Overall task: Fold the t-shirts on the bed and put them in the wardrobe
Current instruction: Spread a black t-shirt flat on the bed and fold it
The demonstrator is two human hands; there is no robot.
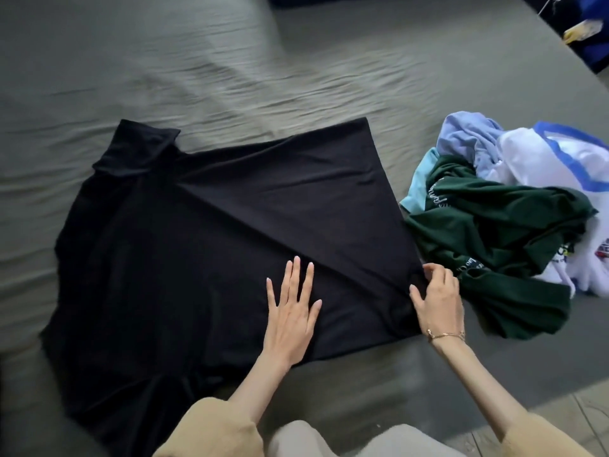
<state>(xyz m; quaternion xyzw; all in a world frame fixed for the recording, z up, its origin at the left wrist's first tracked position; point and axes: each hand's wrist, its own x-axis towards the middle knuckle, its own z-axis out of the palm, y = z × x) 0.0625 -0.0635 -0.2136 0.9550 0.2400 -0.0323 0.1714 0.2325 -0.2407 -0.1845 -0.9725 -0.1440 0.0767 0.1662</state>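
Your right hand (436, 300) has a grip on the black t-shirt (204, 245). Your fingers (428, 263) and thumb pinch the cloth at its right corner, close to you. A thin gold bracelet (446, 334) sits on that wrist.

Your left hand (291, 311) has no grip on anything. It lies flat on the black t-shirt with the fingers spread wide, pressing the cloth down. It is near your right hand, but the two do not touch.

The black t-shirt is spread out on the bed (230, 77). It covers a big part of the bed in front of you. One side is turned over the rest, so a long slanted fold runs from the far left down to your right hand. A sleeve sticks out at the far left.

Just beside the black t-shirt, on the right, is a messy pile of clothes. On top and nearest to you is a dark green t-shirt (494, 232) with pale letters on it. It touches the edge of the black one near your right hand. Behind it are a white t-shirt with a blue trim (553, 159), a light purple piece (468, 133) and a light blue piece (420, 186). None of these is folded.

The bed has a grey-green sheet with small wrinkles. Your tan sleeves (211, 433) show at the bottom.
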